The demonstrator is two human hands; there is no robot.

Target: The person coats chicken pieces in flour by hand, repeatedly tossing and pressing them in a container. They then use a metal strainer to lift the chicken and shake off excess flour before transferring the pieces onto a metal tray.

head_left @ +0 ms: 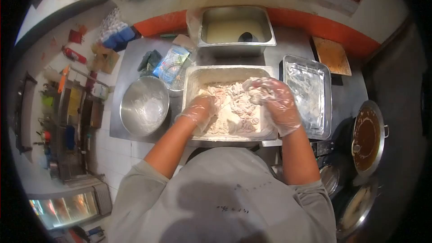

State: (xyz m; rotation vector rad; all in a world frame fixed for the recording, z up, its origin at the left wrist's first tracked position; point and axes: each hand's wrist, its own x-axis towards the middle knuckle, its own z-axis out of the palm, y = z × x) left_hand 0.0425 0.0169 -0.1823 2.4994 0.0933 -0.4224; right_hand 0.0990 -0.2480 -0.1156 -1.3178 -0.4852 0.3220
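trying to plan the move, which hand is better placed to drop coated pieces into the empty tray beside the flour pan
Right. The right hand already grips a floured clump on the side nearest the tray; the left hand is pressed into the pieces on the far side.

On the desk [126,63] directly before me sits the flour pan [193,78] with coated pieces [234,108] in it. I see a round bowl [144,105] to its left, a flat tray [308,94] to its right, and a deep pan [236,29] behind it. A pot [368,137] stands far right, off the desk.
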